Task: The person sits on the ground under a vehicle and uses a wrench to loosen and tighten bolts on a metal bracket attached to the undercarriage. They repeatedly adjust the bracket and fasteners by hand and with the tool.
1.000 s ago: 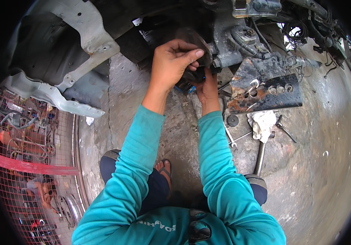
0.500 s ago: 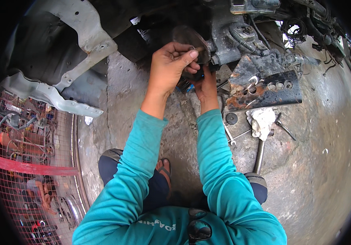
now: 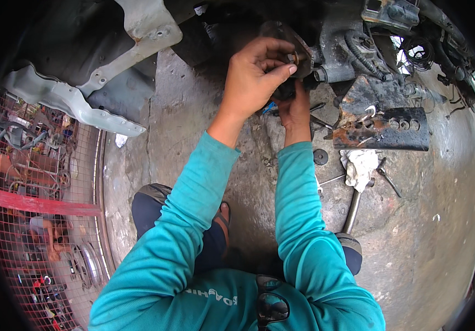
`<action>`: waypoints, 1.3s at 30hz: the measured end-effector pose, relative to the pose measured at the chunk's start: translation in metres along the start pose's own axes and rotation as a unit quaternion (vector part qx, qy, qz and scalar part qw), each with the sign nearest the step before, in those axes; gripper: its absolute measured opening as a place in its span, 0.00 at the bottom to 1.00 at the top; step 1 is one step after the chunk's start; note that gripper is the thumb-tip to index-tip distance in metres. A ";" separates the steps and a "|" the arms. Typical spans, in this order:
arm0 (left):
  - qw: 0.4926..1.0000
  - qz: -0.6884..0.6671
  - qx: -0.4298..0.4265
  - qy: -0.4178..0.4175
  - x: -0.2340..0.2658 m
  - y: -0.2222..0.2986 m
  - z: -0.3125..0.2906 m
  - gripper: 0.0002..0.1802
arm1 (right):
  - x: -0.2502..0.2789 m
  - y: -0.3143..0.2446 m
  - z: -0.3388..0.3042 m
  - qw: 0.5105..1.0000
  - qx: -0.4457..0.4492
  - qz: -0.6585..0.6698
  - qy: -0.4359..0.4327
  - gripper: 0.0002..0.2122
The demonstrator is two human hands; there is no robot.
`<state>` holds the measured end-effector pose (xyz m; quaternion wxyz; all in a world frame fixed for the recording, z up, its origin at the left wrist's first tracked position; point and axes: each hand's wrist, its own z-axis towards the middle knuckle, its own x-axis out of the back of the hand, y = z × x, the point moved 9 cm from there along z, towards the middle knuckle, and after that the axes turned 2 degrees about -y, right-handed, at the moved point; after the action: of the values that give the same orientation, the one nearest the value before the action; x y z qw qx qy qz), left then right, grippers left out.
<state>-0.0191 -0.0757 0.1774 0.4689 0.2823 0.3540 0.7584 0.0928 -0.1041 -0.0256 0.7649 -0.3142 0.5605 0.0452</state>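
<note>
a small brownish bolt-like piece (image 3: 296,57) lies sideways just beside a dark plate (image 3: 289,34).

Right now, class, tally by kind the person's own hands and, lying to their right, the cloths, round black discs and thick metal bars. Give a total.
Hands: 2 (left hand, right hand)
White cloth: 1
Round black disc: 1
Thick metal bar: 1
Total: 5

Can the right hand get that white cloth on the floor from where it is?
Probably yes: the white cloth lies uncovered, right of the right sleeve. But the right hand would first have to back away from the dark part and skirt the rusty bracket.
</note>
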 end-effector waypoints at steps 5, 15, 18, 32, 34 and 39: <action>0.987 -0.025 0.158 -0.024 0.003 -0.013 0.000 0.17 | -0.005 -0.001 -0.002 0.999 -0.002 -0.034 -0.006 0.25; 0.999 0.016 0.017 -0.028 -0.003 0.002 0.000 0.21 | -0.006 -0.001 -0.002 0.999 0.000 -0.054 0.004 0.25; 0.978 0.053 0.200 -0.017 0.002 -0.018 0.001 0.18 | 0.004 0.001 -0.001 0.999 0.005 -0.037 0.018 0.22; 0.970 0.034 0.232 -0.056 -0.008 -0.032 -0.004 0.20 | 0.005 -0.001 -0.001 0.999 0.000 -0.040 -0.016 0.25; 0.993 0.073 0.087 -0.020 -0.003 -0.018 -0.001 0.20 | -0.007 -0.001 -0.004 0.999 0.015 -0.048 0.001 0.25; 0.986 0.098 0.134 -0.029 -0.007 -0.018 0.005 0.19 | 0.009 -0.001 -0.002 0.999 0.017 -0.039 0.029 0.26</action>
<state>-0.0030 -0.0751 0.1648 0.3606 0.3980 0.4090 0.7378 0.0952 -0.1081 -0.0341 0.7544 -0.3239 0.5709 -0.0032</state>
